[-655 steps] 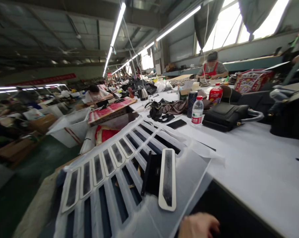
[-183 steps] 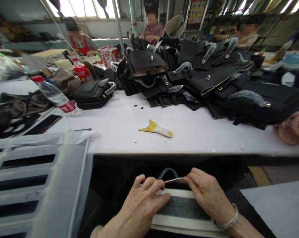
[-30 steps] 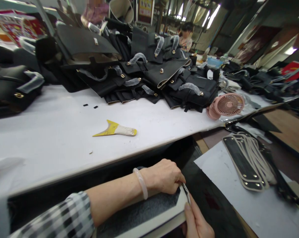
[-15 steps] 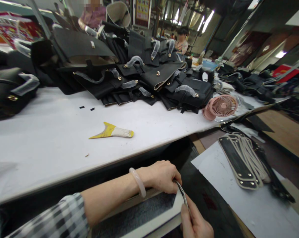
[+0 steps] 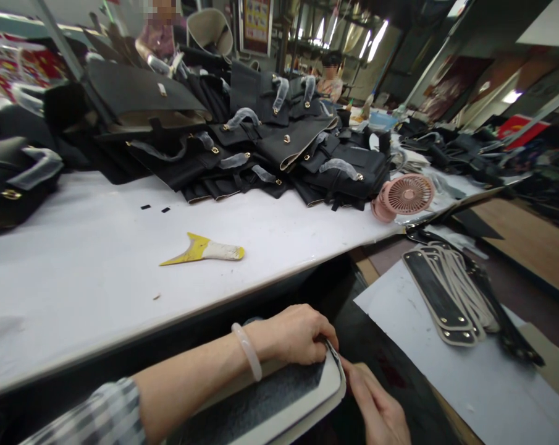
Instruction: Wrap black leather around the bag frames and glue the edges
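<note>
In my lap, at the bottom of the head view, lies a black bag piece (image 5: 279, 395) with a broad cream border and layered edges. My left hand (image 5: 302, 334) reaches across its top, fingers curled closed over the far right corner. At that same corner my right hand (image 5: 378, 402) presses the outer edge, thumb and fingers held together; its fingertips are partly hidden behind the edge. A yellow forked scraper (image 5: 200, 249) with a white-wrapped handle rests on the white table beyond my hands.
Black bags (image 5: 260, 136) with plastic-wrapped handles are heaped along the back of the white table (image 5: 98, 266). A pink fan (image 5: 407, 194) stands at its right end. Black straps with pale edges (image 5: 439, 293) lie on a white sheet (image 5: 413, 334) at right. Two people are farther back.
My right thumb has come off the face of the bag piece, and the right hand has shifted slightly right and down along the corner. The left hand keeps its grip. The view has shifted slightly.
</note>
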A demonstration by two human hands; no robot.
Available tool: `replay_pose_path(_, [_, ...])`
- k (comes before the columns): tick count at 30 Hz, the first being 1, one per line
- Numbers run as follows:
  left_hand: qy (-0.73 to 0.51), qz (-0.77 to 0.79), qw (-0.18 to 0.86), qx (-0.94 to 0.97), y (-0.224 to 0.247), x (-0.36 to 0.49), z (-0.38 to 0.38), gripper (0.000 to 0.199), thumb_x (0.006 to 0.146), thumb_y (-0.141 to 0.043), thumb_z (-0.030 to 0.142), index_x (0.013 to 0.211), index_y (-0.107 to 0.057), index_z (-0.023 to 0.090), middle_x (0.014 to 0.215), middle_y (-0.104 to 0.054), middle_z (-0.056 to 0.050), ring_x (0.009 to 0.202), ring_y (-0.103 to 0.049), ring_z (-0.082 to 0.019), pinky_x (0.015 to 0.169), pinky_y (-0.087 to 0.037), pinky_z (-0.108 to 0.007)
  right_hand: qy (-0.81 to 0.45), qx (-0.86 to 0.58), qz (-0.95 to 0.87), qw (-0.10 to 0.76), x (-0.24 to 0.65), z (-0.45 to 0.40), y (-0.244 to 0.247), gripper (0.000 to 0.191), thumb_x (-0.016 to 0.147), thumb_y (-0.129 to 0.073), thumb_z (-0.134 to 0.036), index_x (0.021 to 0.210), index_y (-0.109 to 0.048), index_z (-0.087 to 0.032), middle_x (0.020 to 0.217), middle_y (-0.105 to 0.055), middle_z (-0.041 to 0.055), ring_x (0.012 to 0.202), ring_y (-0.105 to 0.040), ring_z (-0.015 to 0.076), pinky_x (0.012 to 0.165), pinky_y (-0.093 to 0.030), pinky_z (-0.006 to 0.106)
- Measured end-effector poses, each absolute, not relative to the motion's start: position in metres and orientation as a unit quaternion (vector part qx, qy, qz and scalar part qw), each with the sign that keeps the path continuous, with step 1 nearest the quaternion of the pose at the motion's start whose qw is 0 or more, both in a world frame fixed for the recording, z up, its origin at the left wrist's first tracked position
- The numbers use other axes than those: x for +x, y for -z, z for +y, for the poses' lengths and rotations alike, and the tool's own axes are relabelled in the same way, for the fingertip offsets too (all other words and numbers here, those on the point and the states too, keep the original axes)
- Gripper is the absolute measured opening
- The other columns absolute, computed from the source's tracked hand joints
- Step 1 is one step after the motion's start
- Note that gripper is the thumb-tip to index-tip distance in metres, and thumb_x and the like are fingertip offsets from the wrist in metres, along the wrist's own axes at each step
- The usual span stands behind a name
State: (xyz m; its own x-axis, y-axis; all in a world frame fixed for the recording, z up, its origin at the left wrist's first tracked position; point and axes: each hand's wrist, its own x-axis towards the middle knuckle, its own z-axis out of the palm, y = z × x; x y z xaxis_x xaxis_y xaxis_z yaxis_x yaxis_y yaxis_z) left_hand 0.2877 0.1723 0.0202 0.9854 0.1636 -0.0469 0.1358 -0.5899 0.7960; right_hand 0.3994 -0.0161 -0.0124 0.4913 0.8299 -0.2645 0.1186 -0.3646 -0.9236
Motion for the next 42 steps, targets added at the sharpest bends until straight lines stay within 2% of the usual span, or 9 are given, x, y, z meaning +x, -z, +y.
replay_pose_path(4, [-0.013,0.097,0.472,0.876,-0.020,0.288,0.173,0.033,0.073,-0.054,0.009,0.096,-0.075,0.019,0.097,-0.074,-0.004,0.092,-0.068,-0.018,0.086,-0.051,-0.024,-0.530,-0.610,-0.123,0.577,0.407,0.005,0.014,0.029,0.075,-0.078,-0.049,0.077,-0.070,-0.021,0.071,-0.061,-0.0019,0.067,-0.052,0.0123,0.062,-0.044,0.020])
replay_pose_path(9, [-0.013,0.159,0.478,0.864,-0.019,0.290,0.174,0.023,0.073,-0.058,0.015,0.091,-0.071,0.016,0.093,-0.070,-0.006,0.083,-0.065,-0.018,0.071,-0.050,-0.024,-0.597,-0.548,-0.062,0.583,0.403,0.024,0.022,0.035,0.071,-0.082,-0.044,0.096,-0.074,-0.020,0.082,-0.069,0.0007,0.078,-0.059,0.0142,0.069,-0.046,0.021])
replay_pose_path(12, [-0.008,0.176,0.490,0.854,-0.018,0.290,0.174,0.020,0.071,-0.059,0.017,0.088,-0.069,0.017,0.088,-0.069,-0.003,0.076,-0.063,-0.016,0.064,-0.047,-0.021,-0.621,-0.532,-0.059,0.573,0.404,0.023,0.022,0.031,0.075,-0.080,-0.042,0.095,-0.075,-0.018,0.088,-0.072,0.0035,0.081,-0.061,0.0152,0.073,-0.047,0.023])
replay_pose_path(17, [0.003,0.176,0.516,0.838,-0.018,0.288,0.173,0.017,0.070,-0.060,0.019,0.086,-0.067,0.019,0.084,-0.067,0.000,0.072,-0.060,-0.013,0.060,-0.044,-0.019,-0.661,-0.511,-0.088,0.543,0.410,0.017,0.018,0.033,0.082,-0.074,-0.042,0.108,-0.074,-0.021,0.093,-0.073,0.0037,0.081,-0.061,0.0147,0.079,-0.046,0.024])
replay_pose_path(21, [0.008,0.176,0.527,0.832,-0.019,0.287,0.172,0.018,0.068,-0.061,0.018,0.085,-0.067,0.019,0.082,-0.065,0.001,0.070,-0.058,-0.012,0.060,-0.042,-0.019,-0.671,-0.516,-0.083,0.527,0.412,0.015,0.014,0.035,0.080,-0.077,-0.042,0.108,-0.074,-0.022,0.091,-0.072,0.0033,0.081,-0.060,0.0133,0.081,-0.046,0.023])
replay_pose_path(26, [0.000,0.173,0.535,0.827,-0.014,0.286,0.172,0.018,0.067,-0.060,0.019,0.084,-0.066,0.020,0.082,-0.065,0.001,0.069,-0.058,-0.013,0.058,-0.042,-0.020,-0.669,-0.547,-0.070,0.499,0.410,0.017,0.008,0.039,0.075,-0.080,-0.046,0.107,-0.074,-0.024,0.080,-0.068,0.0006,0.073,-0.055,0.0117,0.071,-0.044,0.022])
replay_pose_path(31, [-0.029,0.156,0.527,0.835,-0.005,0.285,0.171,0.019,0.068,-0.055,0.019,0.083,-0.065,0.022,0.086,-0.067,0.000,0.075,-0.061,-0.016,0.065,-0.045,-0.023,-0.630,-0.638,-0.164,0.411,0.411,0.016,0.004,0.045,0.082,-0.069,-0.056,0.113,-0.071,-0.025,0.065,-0.054,-0.0036,0.058,-0.038,0.0086,0.059,-0.037,0.022])
replay_pose_path(36, [-0.026,0.127,0.509,0.851,-0.009,0.282,0.174,0.023,0.067,-0.055,0.018,0.086,-0.065,0.022,0.093,-0.069,-0.003,0.084,-0.065,-0.020,0.072,-0.050,-0.028,-0.563,-0.727,-0.239,0.311,0.414,0.018,0.002,0.067,0.078,-0.061,-0.072,0.119,-0.067,-0.020,0.065,-0.047,-0.0034,0.059,-0.035,0.0095,0.052,-0.027,0.021])
replay_pose_path(42, [-0.007,0.148,0.515,0.844,-0.017,0.278,0.179,0.024,0.069,-0.057,0.020,0.091,-0.066,0.020,0.100,-0.067,-0.007,0.093,-0.064,-0.026,0.081,-0.051,-0.035,-0.512,-0.771,-0.254,0.280,0.409,0.024,0.002,0.077,0.076,-0.057,-0.078,0.126,-0.062,-0.020,0.062,-0.041,-0.0052,0.055,-0.036,0.0103,0.047,-0.030,0.021])
